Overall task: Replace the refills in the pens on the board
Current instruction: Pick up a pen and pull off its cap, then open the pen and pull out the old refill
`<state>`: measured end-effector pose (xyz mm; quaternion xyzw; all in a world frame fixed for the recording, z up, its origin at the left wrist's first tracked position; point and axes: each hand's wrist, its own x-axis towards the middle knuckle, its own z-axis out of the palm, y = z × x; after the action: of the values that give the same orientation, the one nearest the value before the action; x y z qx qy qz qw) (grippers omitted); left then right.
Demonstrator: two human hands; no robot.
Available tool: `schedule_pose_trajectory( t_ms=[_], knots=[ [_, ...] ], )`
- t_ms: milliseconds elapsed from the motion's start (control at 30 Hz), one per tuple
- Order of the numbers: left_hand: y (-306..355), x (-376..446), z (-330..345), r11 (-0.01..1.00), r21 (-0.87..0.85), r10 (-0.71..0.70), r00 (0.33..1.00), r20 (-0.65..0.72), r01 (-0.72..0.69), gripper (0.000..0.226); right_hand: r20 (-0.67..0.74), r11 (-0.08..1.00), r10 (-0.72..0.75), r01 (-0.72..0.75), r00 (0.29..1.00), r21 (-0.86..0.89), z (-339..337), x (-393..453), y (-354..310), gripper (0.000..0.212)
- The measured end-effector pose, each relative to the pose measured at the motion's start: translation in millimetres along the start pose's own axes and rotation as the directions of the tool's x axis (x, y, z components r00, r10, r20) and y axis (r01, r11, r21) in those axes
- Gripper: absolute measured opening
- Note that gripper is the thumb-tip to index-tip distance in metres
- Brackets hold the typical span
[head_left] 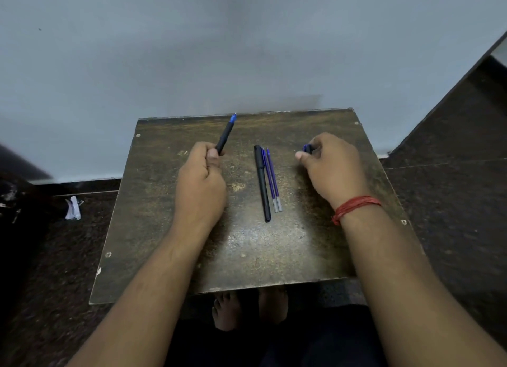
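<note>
Gripping an uncapped black pen [225,135] in my left hand [201,184], fingers closed round the barrel, blue tip angled up toward the far edge of the worn wooden board [247,257]. Right hand [333,169] is closed on a small blue-black piece, probably the cap [307,148]. Between my hands, flat on the board: a capped black pen [262,183] with two blue refills [272,179] just beside it.

Uncapped black pen [225,136] tilted above board [247,246] — capped pen [262,183] touching two blue refills [273,179].
</note>
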<state>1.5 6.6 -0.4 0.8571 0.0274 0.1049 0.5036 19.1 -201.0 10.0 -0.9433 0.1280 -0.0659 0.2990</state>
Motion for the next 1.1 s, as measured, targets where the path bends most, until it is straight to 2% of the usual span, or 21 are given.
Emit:
schedule_pose_trajectory(
  t_ms=[167,333,400,467,533,633,733,800,900,967,1100],
  knots=[
    [1.8,-2.2,5.6,1.000,0.022,0.020,0.999,0.031,-0.020,0.023,0.046,0.995,0.055,-0.051,0.997,-0.091,3.8,-2.5,-1.3,0.032],
    [1.4,-2.2,5.9,0.999,0.028,0.029,0.997,0.068,-0.031,0.023,0.055,0.990,0.054,-0.046,0.997,-0.133,0.3,-4.6,-6.1,0.037],
    [2.4,-2.1,5.7,0.999,0.035,0.036,0.996,0.083,-0.039,0.023,-0.039,0.997,0.010,-0.013,0.999,-0.071,-6.4,-5.5,-10.1,0.032],
    [4.0,-3.0,5.8,0.998,0.040,0.053,0.993,0.104,-0.057,0.023,-0.129,0.997,-0.018,0.028,0.991,0.073,-12.2,-8.1,-17.2,0.023],
    [5.7,-4.4,6.0,0.997,0.045,0.063,0.991,0.115,-0.068,0.023,-0.096,0.990,-0.049,0.061,0.994,0.130,-10.5,-13.0,-24.4,0.018],
    [6.2,-4.2,6.7,0.997,0.050,0.061,0.992,0.109,-0.066,0.022,0.037,0.989,-0.117,0.113,0.992,0.092,3.2,-21.1,-31.9,0.019],
    [6.4,-4.5,7.8,0.995,0.042,0.083,0.990,0.112,-0.088,0.021,0.028,0.967,-0.128,0.118,0.991,0.224,11.9,-23.1,-37.8,0.022],
    [7.1,-5.7,9.6,0.992,0.040,0.116,0.984,0.134,-0.122,0.020,0.036,0.887,-0.083,0.057,0.996,0.458,16.5,-23.4,-41.0,0.026],
    [9.2,-8.2,12.6,0.984,0.050,0.160,0.969,0.186,-0.172,0.017,0.092,0.677,0.009,-0.074,0.996,0.732,20.2,-25.6,-44.6,0.026],
    [9.7,-8.7,13.3,0.981,0.052,0.176,0.964,0.200,-0.189,0.015,0.121,0.570,0.040,-0.123,0.992,0.813,21.1,-25.9,-45.2,0.019],
    [10.0,-9.0,13.2,0.970,0.062,0.217,0.951,0.221,-0.236,0.014,0.148,0.544,0.016,-0.133,0.989,0.829,19.4,-25.5,-41.4,0.018]
  ],
)
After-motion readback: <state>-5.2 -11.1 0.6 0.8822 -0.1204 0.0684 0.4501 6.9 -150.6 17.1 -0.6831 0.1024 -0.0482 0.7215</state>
